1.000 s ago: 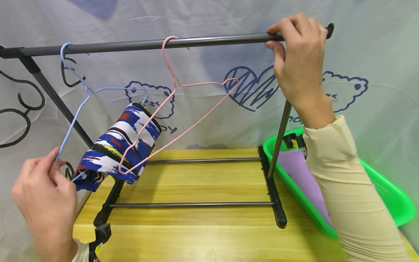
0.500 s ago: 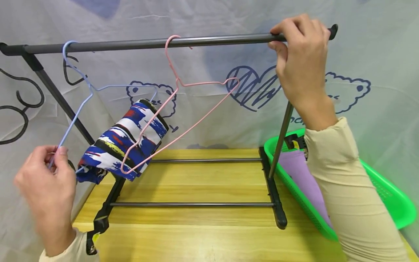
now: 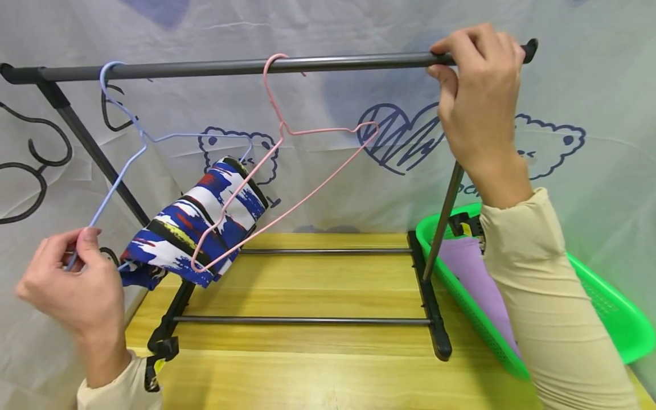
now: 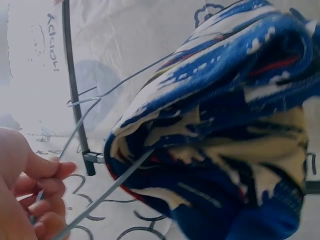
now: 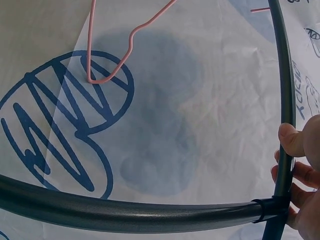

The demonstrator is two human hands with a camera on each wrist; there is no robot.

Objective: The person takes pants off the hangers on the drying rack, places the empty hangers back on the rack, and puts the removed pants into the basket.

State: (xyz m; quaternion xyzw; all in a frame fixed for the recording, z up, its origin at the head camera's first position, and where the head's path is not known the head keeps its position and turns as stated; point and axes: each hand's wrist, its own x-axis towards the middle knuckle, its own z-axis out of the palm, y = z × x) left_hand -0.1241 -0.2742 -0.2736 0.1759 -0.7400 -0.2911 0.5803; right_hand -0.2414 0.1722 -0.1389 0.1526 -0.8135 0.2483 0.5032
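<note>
In the head view my left hand (image 3: 77,282) pinches the lower left side of a blue wire hanger (image 3: 134,156), whose hook sits over the rack's top rail (image 3: 205,69). A folded cloth patterned in blue, white, red and yellow (image 3: 197,219) drapes over that hanger's lower bar. The left wrist view shows the bar running into the fold of the cloth (image 4: 215,125). Near its right end, my right hand (image 3: 482,108) grips the top rail, thumb below and fingers over it. Between the hands hangs a bare pink hanger (image 3: 323,130), partly in front of the cloth.
A green basket (image 3: 610,302) with a purple cloth (image 3: 474,285) in it stands on the right, partly behind my right sleeve. The rack's lower bars (image 3: 307,320) and feet rest on the wooden table (image 3: 307,364). A drawn-on white sheet (image 3: 328,182) hangs behind.
My left hand has shifted its fingers along the blue hanger's side. Hanger and cloth have swung slightly right in the head view. My right hand stays on the rail.
</note>
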